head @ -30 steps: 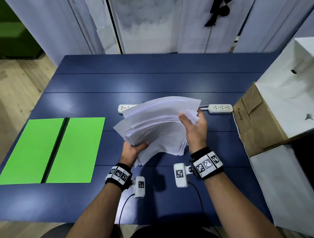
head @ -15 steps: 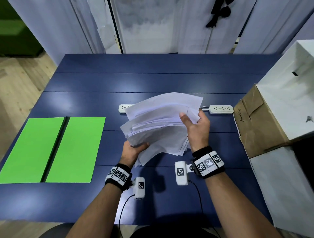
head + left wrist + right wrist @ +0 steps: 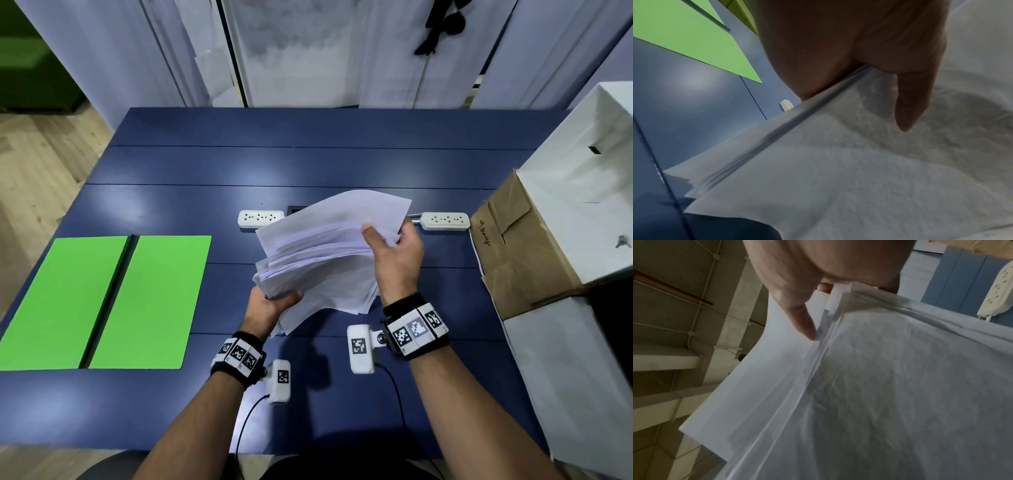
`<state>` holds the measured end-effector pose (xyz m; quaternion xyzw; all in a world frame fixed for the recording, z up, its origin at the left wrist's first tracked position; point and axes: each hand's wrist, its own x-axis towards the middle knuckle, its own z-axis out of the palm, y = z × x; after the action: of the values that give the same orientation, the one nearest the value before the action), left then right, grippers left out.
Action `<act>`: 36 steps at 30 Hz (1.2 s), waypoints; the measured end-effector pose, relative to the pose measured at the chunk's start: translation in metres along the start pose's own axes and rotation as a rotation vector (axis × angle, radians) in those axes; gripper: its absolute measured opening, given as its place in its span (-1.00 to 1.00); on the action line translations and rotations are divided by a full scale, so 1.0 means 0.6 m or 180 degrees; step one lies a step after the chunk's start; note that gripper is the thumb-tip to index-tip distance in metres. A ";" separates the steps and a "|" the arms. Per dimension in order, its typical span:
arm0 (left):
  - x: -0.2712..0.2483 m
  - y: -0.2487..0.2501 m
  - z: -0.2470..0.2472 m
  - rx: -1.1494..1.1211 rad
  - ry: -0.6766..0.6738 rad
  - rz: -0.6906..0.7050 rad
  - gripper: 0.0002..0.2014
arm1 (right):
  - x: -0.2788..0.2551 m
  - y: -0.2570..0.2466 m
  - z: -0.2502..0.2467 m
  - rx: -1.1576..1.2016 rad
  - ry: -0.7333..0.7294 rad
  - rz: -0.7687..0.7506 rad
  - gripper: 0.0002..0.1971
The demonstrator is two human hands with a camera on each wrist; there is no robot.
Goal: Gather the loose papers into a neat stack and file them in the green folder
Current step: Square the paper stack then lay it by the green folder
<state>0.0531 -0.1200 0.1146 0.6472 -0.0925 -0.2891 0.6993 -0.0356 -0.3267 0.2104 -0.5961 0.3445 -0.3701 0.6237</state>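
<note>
Right now both my hands hold the papers [image 3: 325,260] in the air above the bench [image 3: 308,164], with the left hand [image 3: 265,308] curled round the near left corner and the right hand [image 3: 397,257] pinching the far right edge, its thumb lying on the top sheet. In both wrist views a thumb presses onto the paper while the other fingers [image 3: 824,287] are mostly hidden beneath it. The bundle is not yet square: its edges fan out in steps, and some lower sheets poke out toward me. I judge the main risk to be a slip, because these sheets are thin, smooth and limp, and only two corners are clamped, so a loose inner sheet could slide out and drop onto the bench. Tapping the pile too hard to align it could also buckle or crease the soft edges, and the bottom sheet already looks faintly crumpled from below. The green folder [image 3: 102,301] lies open and flat well to my left, two stiff matte panels with a dark spine between them. Carrying an uneven stack across might catch a corner on its edge. Two white power strips [image 3: 445,221] lie just beyond the papers, and a brown cardboard box [image 3: 520,246] stands at my right.
</note>
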 end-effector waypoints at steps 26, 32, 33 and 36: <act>-0.004 -0.005 0.000 -0.0077 -0.0072 0.0131 -0.62 | 0.024 -0.005 0.007 0.0009 0.0153 0.0283 -0.78; -0.004 -0.007 0.001 -0.0097 -0.0050 0.0081 -0.62 | 0.022 0.002 0.008 0.0104 0.0124 0.0169 -0.78; -0.004 -0.007 0.000 -0.0077 -0.0052 0.0086 -0.61 | 0.022 0.004 0.008 0.0022 0.0083 0.0164 -0.78; -0.001 -0.011 -0.002 0.0031 -0.0042 0.0140 -0.57 | 0.023 0.007 0.009 -0.0065 0.0018 0.0163 -0.74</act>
<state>0.0511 -0.1187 0.1081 0.6465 -0.1127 -0.2774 0.7017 -0.0240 -0.3363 0.2066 -0.5923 0.3653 -0.3521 0.6259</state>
